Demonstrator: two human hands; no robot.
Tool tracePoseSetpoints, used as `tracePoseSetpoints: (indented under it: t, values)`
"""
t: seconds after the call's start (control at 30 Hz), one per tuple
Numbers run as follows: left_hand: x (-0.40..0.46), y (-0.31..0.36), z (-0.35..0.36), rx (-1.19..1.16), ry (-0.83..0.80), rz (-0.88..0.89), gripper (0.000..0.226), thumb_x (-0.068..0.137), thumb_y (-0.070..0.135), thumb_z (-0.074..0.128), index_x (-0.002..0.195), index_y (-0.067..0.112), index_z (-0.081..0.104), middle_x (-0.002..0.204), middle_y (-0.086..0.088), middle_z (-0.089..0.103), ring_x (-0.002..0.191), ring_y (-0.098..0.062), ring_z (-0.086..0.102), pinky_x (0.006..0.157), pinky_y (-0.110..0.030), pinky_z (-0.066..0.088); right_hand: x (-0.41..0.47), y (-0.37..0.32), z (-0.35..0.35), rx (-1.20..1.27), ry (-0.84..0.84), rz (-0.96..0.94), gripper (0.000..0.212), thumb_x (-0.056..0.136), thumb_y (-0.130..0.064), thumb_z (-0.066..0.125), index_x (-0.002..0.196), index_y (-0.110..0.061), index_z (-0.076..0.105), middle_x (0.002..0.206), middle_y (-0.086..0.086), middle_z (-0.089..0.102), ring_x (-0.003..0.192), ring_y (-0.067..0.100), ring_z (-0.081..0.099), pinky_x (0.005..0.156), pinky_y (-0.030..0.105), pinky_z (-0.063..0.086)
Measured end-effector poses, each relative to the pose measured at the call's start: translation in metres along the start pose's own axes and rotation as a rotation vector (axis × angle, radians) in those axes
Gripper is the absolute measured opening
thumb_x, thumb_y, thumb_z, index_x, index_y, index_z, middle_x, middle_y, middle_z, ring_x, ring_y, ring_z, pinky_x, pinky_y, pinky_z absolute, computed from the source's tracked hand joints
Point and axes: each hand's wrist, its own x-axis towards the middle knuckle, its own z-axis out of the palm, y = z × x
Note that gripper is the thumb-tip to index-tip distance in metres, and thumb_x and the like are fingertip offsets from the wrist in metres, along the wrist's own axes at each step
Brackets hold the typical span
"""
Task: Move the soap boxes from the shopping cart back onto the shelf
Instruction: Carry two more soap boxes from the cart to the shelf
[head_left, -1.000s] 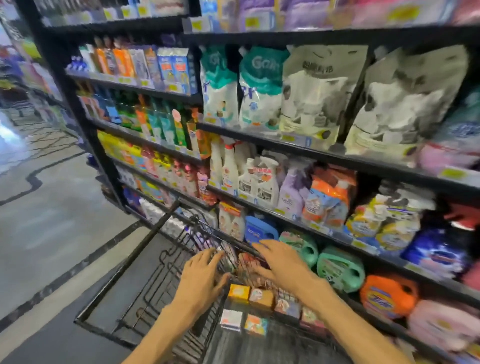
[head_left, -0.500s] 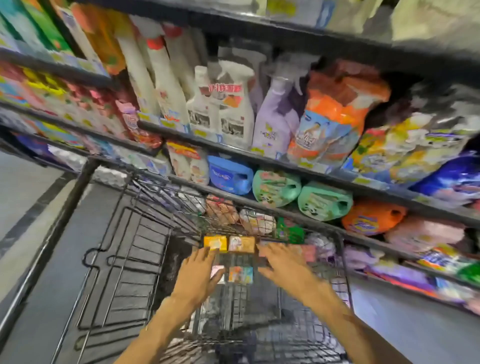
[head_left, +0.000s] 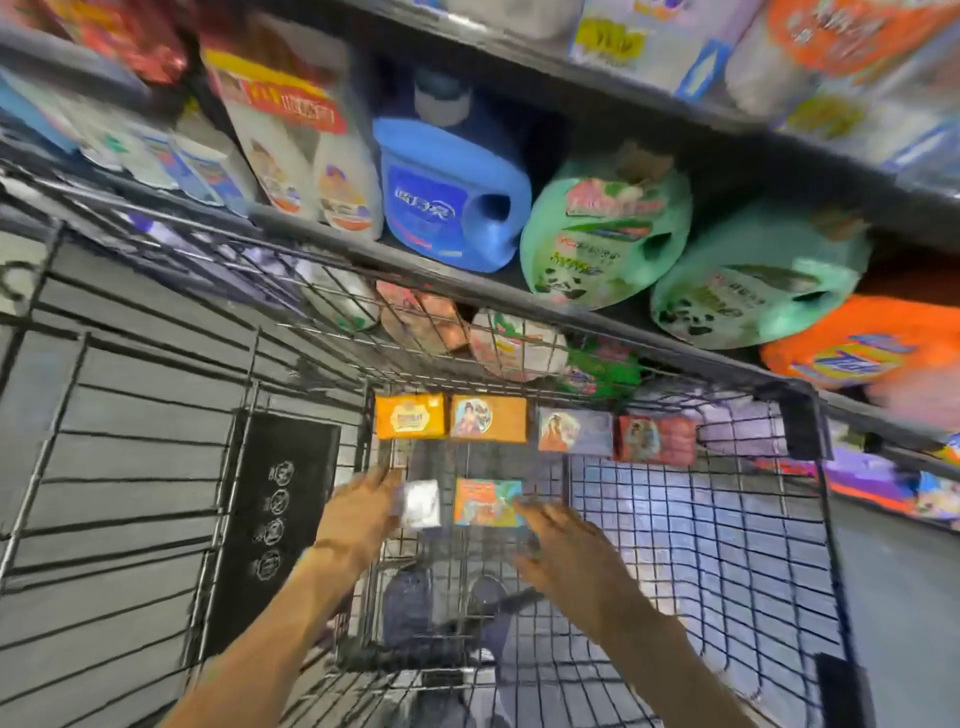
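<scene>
Compared with half a second ago, the view has dropped closer into the wire shopping cart (head_left: 800, 415), so the shelf (head_left: 467, 280) of detergent now fills the top of the frame and the soap boxes look larger; both hands have slid a little nearer the front pair of boxes, though motion blur softens their edges; the left hand (head_left: 363, 514) has its fingers spread loose, fingertips touching or just beside a small white soap box (head_left: 422, 503), not clamped on it; the right hand (head_left: 566, 540) is likewise spread and empty, fingertips at the lower right edge of a teal and orange soap box (head_left: 488, 501); farther in, four flat rectangular cardboard boxes lie in a row against the cart's far wall: a yellow-orange box (head_left: 410, 415), an orange box with a round picture (head_left: 488, 418), a grey-blue box (head_left: 574, 431) and a red box (head_left: 657, 439); the cart is black metal mesh, thin bars in a grid; on the shelf above stand a glossy blue plastic jug (head_left: 447, 197) with a moulded handle hole and two rounded mint-green jugs (head_left: 602, 234), smooth and labelled
</scene>
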Motion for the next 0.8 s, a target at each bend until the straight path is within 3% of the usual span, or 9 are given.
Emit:
tracePoseSetpoints:
  t: [0.23,0.43,0.63,0.8]
  values:
    - [0.007,-0.006,0.009,0.033,0.019,0.045,0.064,0.09,0.03,0.068,0.144,0.018,0.036,0.15,-0.003,0.042,0.137,-0.025,0.04,0.112,-0.037,0.037,0.007,0.001,0.013,-0.048,0.0,0.002,0.057,0.1,-0.042,0.047,0.152,-0.027,0.027,0.153,-0.006,0.036,0.141,0.018,0.033,0.113,0.038,0.033]
    - [-0.002,-0.009,-0.001,-0.121,0.011,0.047,0.054,0.086,0.036,0.071,0.134,0.024,0.049,0.131,-0.001,0.047,0.12,-0.023,0.044,0.102,-0.037,0.045,0.041,-0.004,0.006,-0.069,0.059,0.02,0.056,0.093,-0.035,0.058,0.144,-0.02,0.04,0.138,0.0,0.05,0.127,0.023,0.047,0.102,0.038,0.045]
    - [-0.021,-0.019,0.01,-0.17,0.097,0.023,0.052,0.087,0.037,0.071,0.134,0.031,0.049,0.127,0.004,0.049,0.118,-0.019,0.045,0.105,-0.036,0.045,0.089,-0.009,0.015,-0.083,-0.132,0.112,0.066,0.094,-0.031,0.059,0.15,-0.017,0.028,0.149,0.005,0.038,0.136,0.026,0.037,0.112,0.044,0.034]
    - [-0.036,-0.024,0.013,-0.187,0.144,0.045,0.055,0.089,0.041,0.069,0.138,0.037,0.046,0.118,0.01,0.049,0.109,-0.011,0.042,0.103,-0.031,0.044,0.102,-0.004,0.02,-0.089,-0.208,0.163,0.066,0.092,-0.026,0.065,0.149,-0.014,0.034,0.151,0.008,0.04,0.138,0.028,0.037,0.115,0.044,0.03]
